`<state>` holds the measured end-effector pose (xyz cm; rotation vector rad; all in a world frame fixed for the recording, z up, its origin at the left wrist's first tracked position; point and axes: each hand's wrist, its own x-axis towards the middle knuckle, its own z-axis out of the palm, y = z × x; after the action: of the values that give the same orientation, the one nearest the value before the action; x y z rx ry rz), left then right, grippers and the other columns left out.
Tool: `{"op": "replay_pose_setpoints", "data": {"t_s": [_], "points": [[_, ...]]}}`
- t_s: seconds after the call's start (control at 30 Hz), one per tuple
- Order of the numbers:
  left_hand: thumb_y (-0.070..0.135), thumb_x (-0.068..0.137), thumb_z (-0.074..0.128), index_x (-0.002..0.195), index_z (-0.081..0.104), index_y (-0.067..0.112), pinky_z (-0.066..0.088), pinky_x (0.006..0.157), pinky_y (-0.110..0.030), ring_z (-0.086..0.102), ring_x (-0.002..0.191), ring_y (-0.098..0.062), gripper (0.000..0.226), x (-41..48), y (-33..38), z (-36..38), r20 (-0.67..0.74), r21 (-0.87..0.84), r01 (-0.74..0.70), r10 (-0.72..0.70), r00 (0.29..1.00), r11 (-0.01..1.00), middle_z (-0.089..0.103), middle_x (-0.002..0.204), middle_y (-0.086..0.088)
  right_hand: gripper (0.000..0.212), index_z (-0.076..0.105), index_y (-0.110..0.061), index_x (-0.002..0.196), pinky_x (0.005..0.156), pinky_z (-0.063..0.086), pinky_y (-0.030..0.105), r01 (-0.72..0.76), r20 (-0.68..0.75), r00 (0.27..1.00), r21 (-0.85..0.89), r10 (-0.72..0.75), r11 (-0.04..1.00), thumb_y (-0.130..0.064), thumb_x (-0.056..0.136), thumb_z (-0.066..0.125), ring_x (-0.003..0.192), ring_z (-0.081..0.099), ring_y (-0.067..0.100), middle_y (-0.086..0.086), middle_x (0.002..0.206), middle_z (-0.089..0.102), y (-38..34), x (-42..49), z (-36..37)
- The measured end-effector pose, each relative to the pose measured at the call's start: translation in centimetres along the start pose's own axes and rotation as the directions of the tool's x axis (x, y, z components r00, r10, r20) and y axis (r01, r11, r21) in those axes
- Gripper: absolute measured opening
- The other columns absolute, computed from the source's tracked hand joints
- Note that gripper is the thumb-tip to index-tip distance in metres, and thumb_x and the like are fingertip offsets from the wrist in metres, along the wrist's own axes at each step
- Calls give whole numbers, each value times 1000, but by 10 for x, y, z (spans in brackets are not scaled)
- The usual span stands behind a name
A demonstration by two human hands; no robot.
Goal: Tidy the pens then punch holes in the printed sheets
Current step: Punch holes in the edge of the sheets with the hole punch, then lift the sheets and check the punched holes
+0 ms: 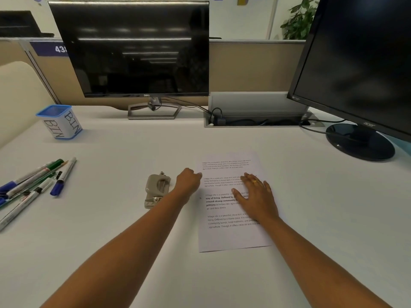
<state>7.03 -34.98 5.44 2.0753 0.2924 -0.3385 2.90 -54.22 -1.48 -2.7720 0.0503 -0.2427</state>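
Worktop (311, 196): printed sheets (224, 236) lie flat, centre-right. Pens (33, 185) loose in a heap far left, outside BIN cup (60, 123) behind them. Hole punch (156, 190) just left of sheets, beside left wrist. Right grip (258, 194) spread flat on sheets. Left grip (188, 180) curled at their left edge, poss. pinching; can't tell. Risk: uneven lift skews stack, holes misalign. Pens not yet tidied.

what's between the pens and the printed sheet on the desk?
Head view: the hole punch and the left hand, at the left edge of the printed sheet; bare desk from pens to hole punch.
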Motion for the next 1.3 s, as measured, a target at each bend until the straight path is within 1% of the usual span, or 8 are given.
{"op": "replay_pose_setpoints", "data": {"t_s": [0.07,0.2,0.33,0.4,0.53,0.8,1.17,1.3], "points": [[17,96,43,114,50,-6,35,73,-27,45,81,-24,29,1,4,3,24,-119,70,-67,997,990,50,97,-17,61,35,-19,142,118,6,36,-1,6,1000,8,1,1000,-53,91,40,143,20,9,-3,152,30,0,0,0],[19,95,47,129,44,-6,37,74,-32,43,73,-20,42,0,7,5,35,-327,156,-153,988,932,51,126,-26,61,35,-19,142,118,6,37,1,13,1000,9,-1,1000,-53,91,39,143,20,10,-3,153,29,1,1,0],[15,91,56,132,38,-3,34,45,-24,38,58,-16,48,-2,5,0,78,-522,219,-209,975,824,46,74,-11,61,35,-19,142,118,7,37,1,9,1000,9,-1,1000,-53,91,40,142,20,10,-3,152,30,2,1,1],[13,89,59,133,36,-3,36,40,-21,40,58,-15,53,-2,2,0,101,-536,228,-207,973,812,50,87,-15,61,35,-19,142,118,7,37,0,5,1000,16,0,1000,-53,91,41,142,21,10,-2,152,30,2,2,2],[8,90,56,117,50,-3,46,53,-29,56,68,-23,30,-12,2,7,162,-451,189,-129,978,872,59,115,-22,62,35,-19,142,118,7,37,4,9,1000,17,-4,1000,-53,90,40,142,21,10,-2,152,30,2,2,2],[-5,88,48,119,57,0,51,91,-47,63,100,-39,33,-20,-11,23,44,-361,58,-45,998,931,63,116,-23,57,38,-18,140,118,7,36,-12,47,999,128,6,992,-46,91,45,142,22,11,-1,152,31,0,2,-4],[-1,90,50,113,58,6,54,61,-33,66,73,-23,25,-33,0,6,-37,-579,-182,197,980,795,66,95,-12,62,31,-10,141,103,40,37,-420,166,875,727,454,544,-25,88,60,124,49,29,13,139,46,18,14,-61],[2,91,51,109,59,11,55,63,-32,66,76,-20,22,-39,12,0,-94,-601,-271,270,958,752,67,94,-8,36,51,-8,123,87,50,35,-344,92,882,798,463,496,-14,89,58,103,61,28,14,121,61,12,19,-78]]}}
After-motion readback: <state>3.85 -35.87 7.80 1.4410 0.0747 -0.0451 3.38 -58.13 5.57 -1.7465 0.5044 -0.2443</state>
